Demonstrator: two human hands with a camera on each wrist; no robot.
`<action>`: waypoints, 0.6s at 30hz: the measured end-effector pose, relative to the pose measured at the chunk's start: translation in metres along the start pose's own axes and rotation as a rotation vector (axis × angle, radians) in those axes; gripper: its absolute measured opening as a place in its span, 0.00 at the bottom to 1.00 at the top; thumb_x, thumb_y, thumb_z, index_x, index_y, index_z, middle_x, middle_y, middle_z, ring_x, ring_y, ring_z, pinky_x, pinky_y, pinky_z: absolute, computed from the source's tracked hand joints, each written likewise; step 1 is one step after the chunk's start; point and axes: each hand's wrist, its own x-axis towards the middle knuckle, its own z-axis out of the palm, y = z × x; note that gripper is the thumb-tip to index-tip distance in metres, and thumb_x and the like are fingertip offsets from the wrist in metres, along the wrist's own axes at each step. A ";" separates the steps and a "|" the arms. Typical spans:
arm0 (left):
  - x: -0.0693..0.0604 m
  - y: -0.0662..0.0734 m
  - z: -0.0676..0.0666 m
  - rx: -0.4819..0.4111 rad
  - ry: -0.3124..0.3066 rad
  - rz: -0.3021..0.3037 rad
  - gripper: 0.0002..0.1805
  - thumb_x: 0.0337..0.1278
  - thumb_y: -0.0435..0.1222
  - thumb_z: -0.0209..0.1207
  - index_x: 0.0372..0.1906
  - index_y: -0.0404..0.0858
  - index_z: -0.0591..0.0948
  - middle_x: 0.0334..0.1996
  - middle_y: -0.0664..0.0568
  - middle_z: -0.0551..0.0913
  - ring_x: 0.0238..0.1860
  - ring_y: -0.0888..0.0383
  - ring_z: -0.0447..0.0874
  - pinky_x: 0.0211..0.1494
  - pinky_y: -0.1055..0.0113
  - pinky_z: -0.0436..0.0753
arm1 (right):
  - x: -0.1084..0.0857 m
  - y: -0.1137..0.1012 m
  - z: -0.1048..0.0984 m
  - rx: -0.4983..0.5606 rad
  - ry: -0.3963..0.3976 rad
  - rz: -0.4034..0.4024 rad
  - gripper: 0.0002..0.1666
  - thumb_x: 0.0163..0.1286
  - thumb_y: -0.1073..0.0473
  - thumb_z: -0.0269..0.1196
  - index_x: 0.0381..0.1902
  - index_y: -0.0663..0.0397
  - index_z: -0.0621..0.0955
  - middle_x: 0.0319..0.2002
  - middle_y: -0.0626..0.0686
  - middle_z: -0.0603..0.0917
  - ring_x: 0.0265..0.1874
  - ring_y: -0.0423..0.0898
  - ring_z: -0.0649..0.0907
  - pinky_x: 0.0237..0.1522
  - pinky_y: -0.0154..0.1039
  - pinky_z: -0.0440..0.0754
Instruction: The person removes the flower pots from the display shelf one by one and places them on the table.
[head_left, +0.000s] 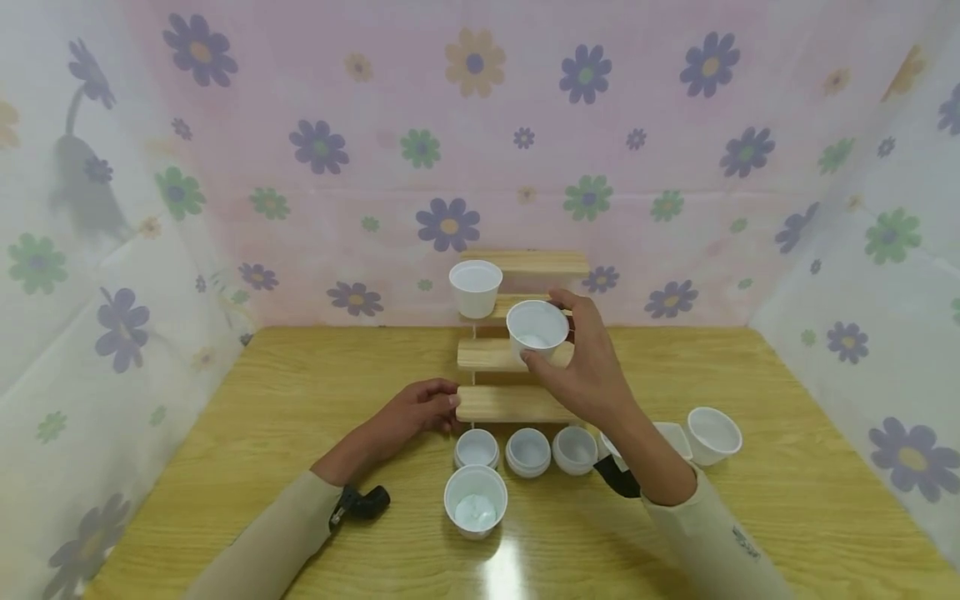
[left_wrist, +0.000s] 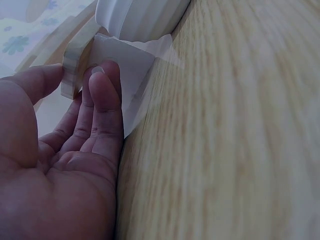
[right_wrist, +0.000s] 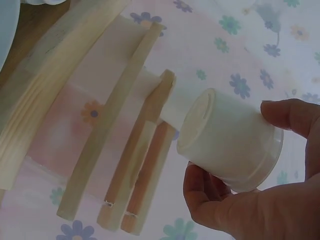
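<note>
A tiered wooden stand (head_left: 517, 405) stands in the middle of the table against the flowered backdrop. With thumb and fingers on opposite faces, my left hand (head_left: 416, 410) grips the left end of its lowest slat (left_wrist: 75, 65). My right hand (head_left: 592, 367) holds a white plastic cup (head_left: 537, 323) upright by its sides, in front of the upper slats. In the right wrist view, the thumb and fingers are on either side of this cup (right_wrist: 232, 142), near its rim. Another white cup (head_left: 476, 292) stands on an upper slat at the left.
Along the stand's foot sit three small white pots (head_left: 528, 454). A larger white cup (head_left: 476, 500) is in front of the left one. To the right, partly behind my forearm, are a square white container (head_left: 672, 439) and a round white cup (head_left: 713, 435).
</note>
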 end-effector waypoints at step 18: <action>0.002 -0.002 -0.001 0.000 0.013 -0.027 0.25 0.83 0.42 0.55 0.69 0.27 0.71 0.46 0.41 0.86 0.47 0.50 0.88 0.52 0.62 0.88 | -0.022 -0.005 -0.004 -0.059 -0.076 -0.022 0.48 0.64 0.66 0.76 0.77 0.63 0.65 0.67 0.59 0.73 0.56 0.56 0.79 0.58 0.55 0.82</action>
